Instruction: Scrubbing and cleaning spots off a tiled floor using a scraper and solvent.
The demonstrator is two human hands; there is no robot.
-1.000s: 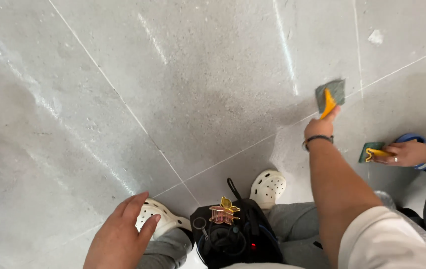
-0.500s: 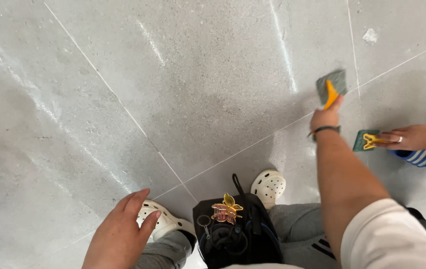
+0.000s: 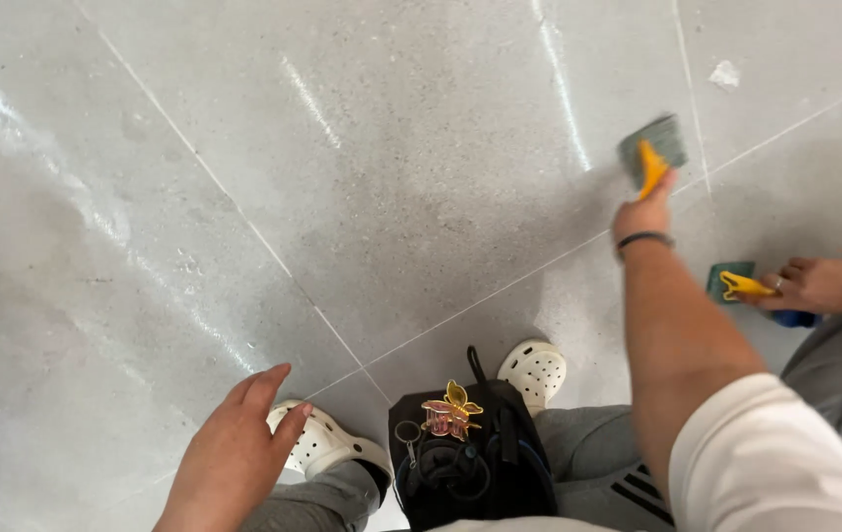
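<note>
Grey tiled floor (image 3: 391,177): right hand (image 3: 643,212) at 2 o'clock grips a yellow-handled scrub pad (image 3: 653,148); left hand (image 3: 234,453) open, holding nothing, beside a white clog (image 3: 327,443).

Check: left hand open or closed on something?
Open. The left hand has spread fingers, holds nothing, and hovers by a white clog.

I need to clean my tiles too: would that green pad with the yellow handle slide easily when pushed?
Probably yes: the scrub pad lies flat on glossy floor tiles, so it should glide. It looks small and light, since the right hand works it by its handle alone.
</note>
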